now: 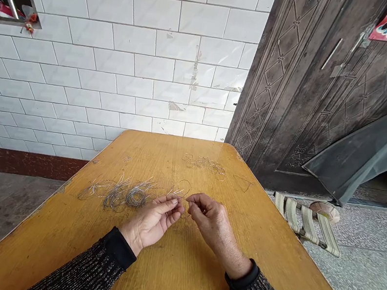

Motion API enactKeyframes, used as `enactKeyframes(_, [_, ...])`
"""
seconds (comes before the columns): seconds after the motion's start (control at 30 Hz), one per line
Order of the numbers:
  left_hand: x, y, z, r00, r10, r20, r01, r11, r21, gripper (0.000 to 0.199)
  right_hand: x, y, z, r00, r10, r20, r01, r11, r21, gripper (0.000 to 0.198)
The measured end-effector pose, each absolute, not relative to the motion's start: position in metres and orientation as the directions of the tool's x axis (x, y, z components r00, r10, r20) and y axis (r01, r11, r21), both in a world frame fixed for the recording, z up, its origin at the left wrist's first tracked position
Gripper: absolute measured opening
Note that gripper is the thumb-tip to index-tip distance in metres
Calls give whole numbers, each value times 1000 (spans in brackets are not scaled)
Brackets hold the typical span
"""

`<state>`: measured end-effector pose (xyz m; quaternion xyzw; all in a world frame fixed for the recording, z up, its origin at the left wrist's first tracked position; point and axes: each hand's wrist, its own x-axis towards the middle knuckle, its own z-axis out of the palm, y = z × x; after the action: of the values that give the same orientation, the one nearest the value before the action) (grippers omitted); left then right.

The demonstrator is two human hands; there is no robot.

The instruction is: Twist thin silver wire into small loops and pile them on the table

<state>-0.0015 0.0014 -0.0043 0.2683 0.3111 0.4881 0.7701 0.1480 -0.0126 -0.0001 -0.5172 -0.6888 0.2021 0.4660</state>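
Note:
My left hand [156, 220] is palm up over the middle of the table, with thumb and fingers pinched on a thin wire [184, 183]. Close beside it, my right hand [211, 219] pinches the same wire between thumb and forefinger. The wire makes a small loop above the fingertips. Left of my left hand lie coils of grey wire [136, 196], with several loose ends sticking up. Farther back on the table is a row of thin wire loops [205, 163]. The exact ends of the held wire are too fine to make out.
The wooden table [163, 283] reaches to a white tiled wall [119, 53]. A dark carved door [322, 87] stands at the right, with a grey curtain [374, 150]. A strapped stool [306, 223] is on the floor beside the table's right edge.

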Motion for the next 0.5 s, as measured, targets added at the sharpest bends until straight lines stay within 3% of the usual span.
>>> enactKeyframes(0.17, [-3,-1,-4,436,877,-202,-517,428,741,10,148,-8,-2,-101,928,360,363,371,-855,14])
enactKeyframes(0.5, [-1,-3,-3,399,898,-186,-455,369,811,13,148,-10,12,-191,962,193,84,212,-974,9])
